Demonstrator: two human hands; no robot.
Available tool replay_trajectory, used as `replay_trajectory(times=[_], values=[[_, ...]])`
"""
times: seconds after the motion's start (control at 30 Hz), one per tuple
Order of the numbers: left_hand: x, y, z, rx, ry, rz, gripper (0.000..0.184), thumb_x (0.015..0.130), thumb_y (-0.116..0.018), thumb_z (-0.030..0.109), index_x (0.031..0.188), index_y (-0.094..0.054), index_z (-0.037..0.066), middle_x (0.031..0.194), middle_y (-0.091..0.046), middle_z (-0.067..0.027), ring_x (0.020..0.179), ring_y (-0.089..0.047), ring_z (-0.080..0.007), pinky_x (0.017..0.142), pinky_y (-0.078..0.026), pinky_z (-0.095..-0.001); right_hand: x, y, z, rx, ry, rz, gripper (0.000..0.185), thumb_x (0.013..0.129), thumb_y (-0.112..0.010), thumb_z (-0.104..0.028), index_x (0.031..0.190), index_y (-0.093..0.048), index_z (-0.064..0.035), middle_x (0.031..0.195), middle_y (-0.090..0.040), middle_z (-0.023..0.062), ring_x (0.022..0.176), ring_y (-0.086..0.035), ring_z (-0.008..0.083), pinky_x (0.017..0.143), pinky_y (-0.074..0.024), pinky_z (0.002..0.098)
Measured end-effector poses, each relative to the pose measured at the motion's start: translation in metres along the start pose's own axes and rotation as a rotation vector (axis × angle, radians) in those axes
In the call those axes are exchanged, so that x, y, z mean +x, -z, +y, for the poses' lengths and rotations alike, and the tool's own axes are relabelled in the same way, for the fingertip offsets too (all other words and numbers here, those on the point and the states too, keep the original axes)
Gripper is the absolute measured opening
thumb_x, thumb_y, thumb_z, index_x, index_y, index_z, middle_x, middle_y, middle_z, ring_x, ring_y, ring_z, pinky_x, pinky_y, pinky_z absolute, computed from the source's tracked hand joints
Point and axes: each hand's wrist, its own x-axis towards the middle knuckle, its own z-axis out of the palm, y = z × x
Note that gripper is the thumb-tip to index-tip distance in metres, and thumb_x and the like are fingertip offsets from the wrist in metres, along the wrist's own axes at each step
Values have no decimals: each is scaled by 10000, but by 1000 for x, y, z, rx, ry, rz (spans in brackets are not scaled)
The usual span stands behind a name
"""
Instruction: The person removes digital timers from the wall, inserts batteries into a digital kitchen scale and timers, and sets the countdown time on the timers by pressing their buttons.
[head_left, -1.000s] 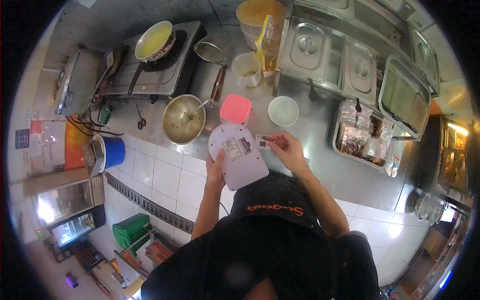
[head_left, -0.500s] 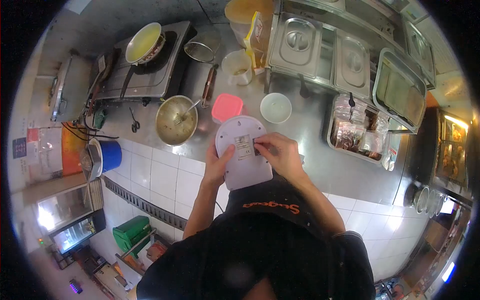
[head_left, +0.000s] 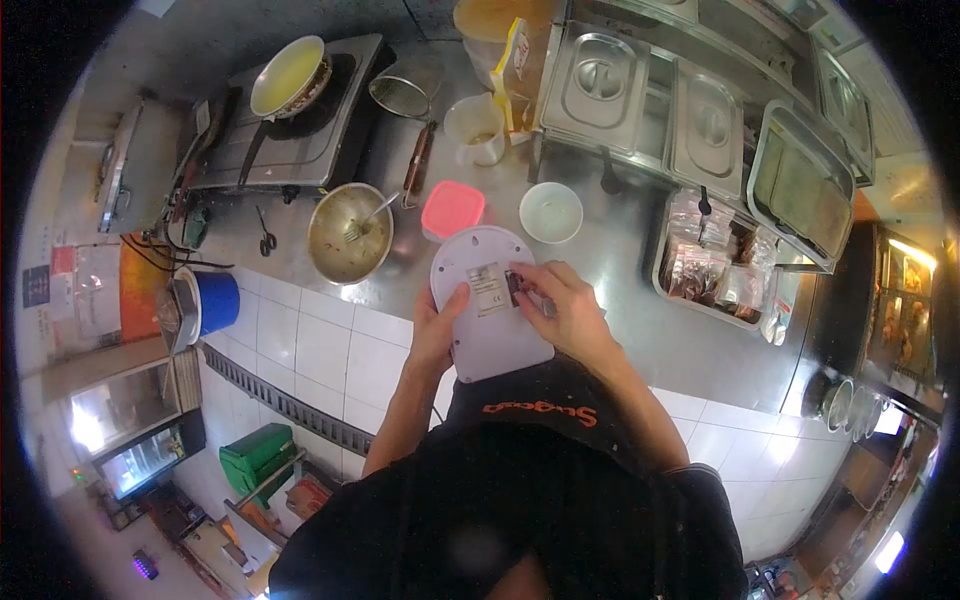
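A white kitchen scale (head_left: pixel 490 345) is held underside up above the counter's front edge, its printed label and small screws showing. My left hand (head_left: pixel 437 325) grips its left edge, the thumb lying on the underside. On the other side, my right hand (head_left: pixel 565 310) has its thumb and fingertips pinched together at a small dark battery compartment (head_left: pixel 516 287) beside the label. Whatever those fingertips hold is hidden. Just beyond the scale sit a pink-lidded container (head_left: pixel 453 207) and a white bowl (head_left: pixel 551 212).
A steel bowl with a fork (head_left: pixel 350 232), scissors (head_left: pixel 266 232) and a stove bearing a pan (head_left: pixel 290 80) are to the left. Lidded steel trays (head_left: pixel 597 80) and a tray of packets (head_left: pixel 700 260) stand on the right. A blue bucket (head_left: pixel 217 302) is at far left.
The scale has tilted slightly and shifted a little, with both hands still on it. More of the dark battery compartment shows beside my right fingertips. The view has moved slightly.
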Motion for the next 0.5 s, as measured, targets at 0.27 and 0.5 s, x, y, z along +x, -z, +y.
replay_trajectory(times=[0.27, 0.5], values=[[-4, -7, 1, 72, -29, -26, 486, 943, -664, 117, 1359, -445, -7, 1217, -621, -160, 1048, -654, -243, 854, -580, -383, 2, 8, 0, 7, 27, -41, 205, 806, -739, -7, 993, -657, -9, 935, -649, 114, 805, -684, 227, 710, -561, 332], [-5, -6, -1, 51, 6, -17, 496, 938, -667, 110, 1366, -442, -1, 1224, -621, -155, 1057, -653, -239, 874, -573, -384, -5, -1, 1, 92, -87, 103, 208, 776, -770, -26, 965, -685, -18, 934, -701, 126, 805, -709, 249, 723, -562, 346]])
